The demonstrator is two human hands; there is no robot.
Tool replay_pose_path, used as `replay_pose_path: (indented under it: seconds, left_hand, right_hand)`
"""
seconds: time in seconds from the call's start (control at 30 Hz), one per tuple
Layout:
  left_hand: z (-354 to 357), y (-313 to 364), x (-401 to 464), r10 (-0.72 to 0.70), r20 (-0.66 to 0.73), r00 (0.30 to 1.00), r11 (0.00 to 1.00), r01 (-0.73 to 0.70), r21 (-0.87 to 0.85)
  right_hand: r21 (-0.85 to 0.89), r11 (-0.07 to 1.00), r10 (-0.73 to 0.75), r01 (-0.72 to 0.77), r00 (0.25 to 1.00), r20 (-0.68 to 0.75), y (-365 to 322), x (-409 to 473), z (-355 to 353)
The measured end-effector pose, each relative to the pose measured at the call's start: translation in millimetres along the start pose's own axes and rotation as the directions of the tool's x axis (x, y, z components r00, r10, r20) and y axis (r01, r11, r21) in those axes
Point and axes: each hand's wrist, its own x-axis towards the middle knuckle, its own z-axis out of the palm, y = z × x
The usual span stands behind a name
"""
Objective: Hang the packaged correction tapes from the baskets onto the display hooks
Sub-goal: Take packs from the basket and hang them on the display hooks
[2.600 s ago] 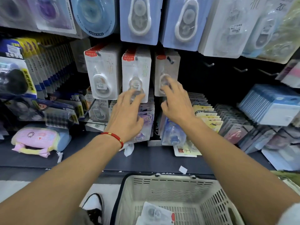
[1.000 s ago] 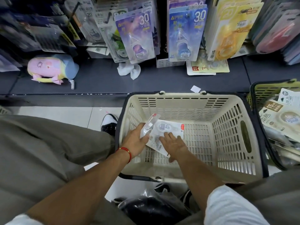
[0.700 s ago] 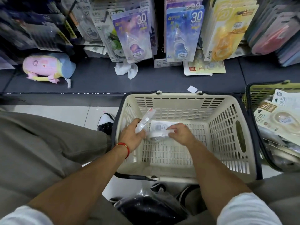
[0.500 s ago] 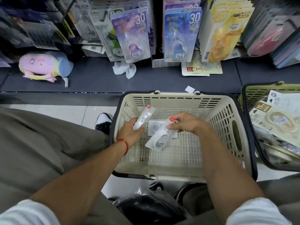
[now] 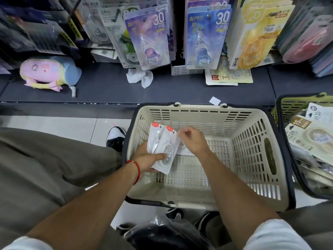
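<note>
Currently: two packaged correction tapes (image 5: 163,147), white cards, red top tabs, held over cream basket (image 5: 252,159). Left hand (image 5: 146,159) gripped both, thumb across front. Right hand (image 5: 193,139) curled, pinching front pack's edge.

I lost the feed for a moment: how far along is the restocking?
Done: the beige basket looks nearly emptied. In hand: the left hand holds two white correction tape packs while the right hand pinches their edge. Left: one pack on the basket floor, these still unhung, and the green basket still holds packs.
</note>
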Motion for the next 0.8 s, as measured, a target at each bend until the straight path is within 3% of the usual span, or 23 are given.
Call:
replay_pose_path:
  seconds: [0.07, 0.13, 0.37, 0.47, 0.63, 0.7, 0.8]
  left_hand:
    - [1.1, 0.5, 0.3, -0.01, -0.021, 1.0, 1.0, 0.01, -0.015]
    - [1.9, 0.6, 0.4, -0.016, -0.029, 0.999, 0.999, 0.015, -0.037]
    - [0.5, 0.2, -1.5, -0.013, -0.066, 0.998, 0.997, 0.008, -0.078]
    - [-0.7, 2.6, -3.4, -0.007, -0.084, 0.996, 0.999, 0.003, -0.041]
    - [-0.2, 7.0, -6.7, 0.001, -0.085, 0.996, 0.999, -0.006, -0.049]
    - [0.6, 9.3, -8.5, 0.012, -0.083, 0.997, 0.998, -0.017, -0.06]
    - [0.7, 13.9, -9.6, 0.033, -0.079, 0.996, 0.996, -0.039, -0.082]
  right_hand:
    - [-0.401, 0.916, 0.018, 0.036, 0.991, 0.132, 20.2, 1.5, 1.4]
    - [-0.597, 0.801, 0.169, 0.04, 0.942, 0.29, 38.2, -6.3, 2.8]
    - [-0.751, 0.654, 0.151, 0.097, 0.955, 0.255, 54.1, -18.0, 10.6]
    - [-0.86, 0.504, 0.201, 0.082, 0.957, 0.21, 53.9, -15.4, 10.8]
    - [-0.91, 0.4, 0.21, 0.105, 0.956, 0.203, 65.4, -14.9, 3.5]
    - [-0.895, 0.435, 0.211, 0.103, 0.954, 0.213, 67.6, -15.5, -0.4]
    - [-0.721, 0.688, 0.222, 0.079, 0.923, 0.313, 58.5, -9.6, -16.9]
